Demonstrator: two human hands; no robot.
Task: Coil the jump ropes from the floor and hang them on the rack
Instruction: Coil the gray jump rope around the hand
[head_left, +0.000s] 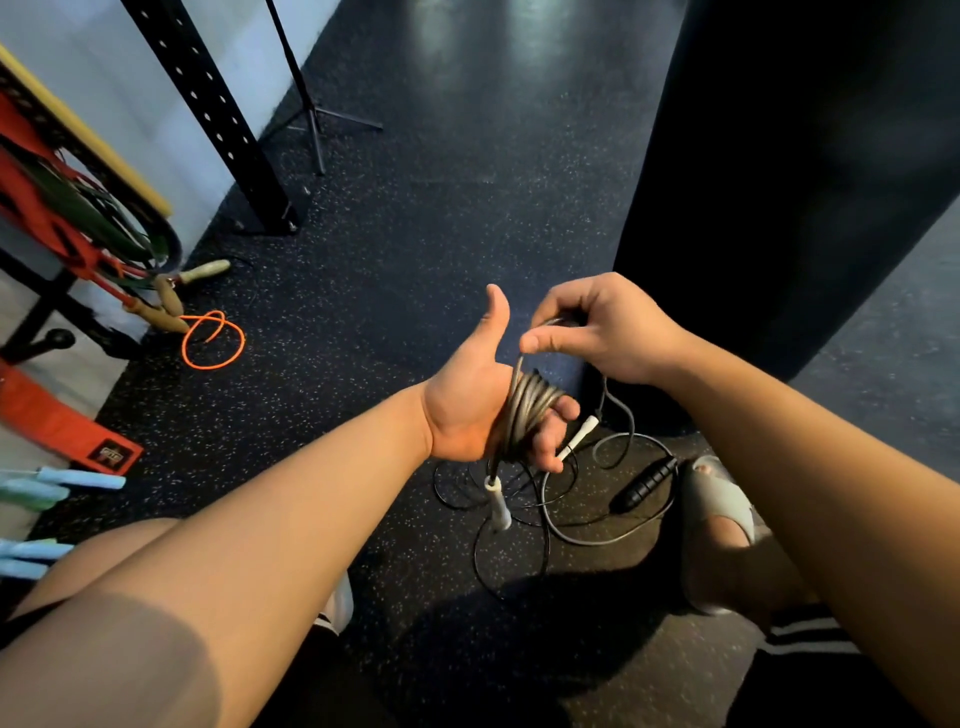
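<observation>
A grey jump rope (524, 410) is wound in several turns around my left hand (478, 400), whose thumb points up and fingers curl over the coil. One white handle (497, 501) hangs below that hand; the other white handle (577, 439) sticks out by its fingertips. My right hand (597, 332) pinches the rope's free strand just above the coil. On the floor below lies a black rope (519, 499) in loose loops with a black handle (644, 483). The rack (47, 156) with hanging bands and ropes stands at the far left.
An orange rope (213, 340) with wooden handles (171, 304) lies by the rack. Pale blue handles (57, 486) sit at the left edge. A black upright post (218, 114), a tripod stand (317, 124) and a large black punching bag (779, 156) stand around. My sandalled foot (722, 525) is at right.
</observation>
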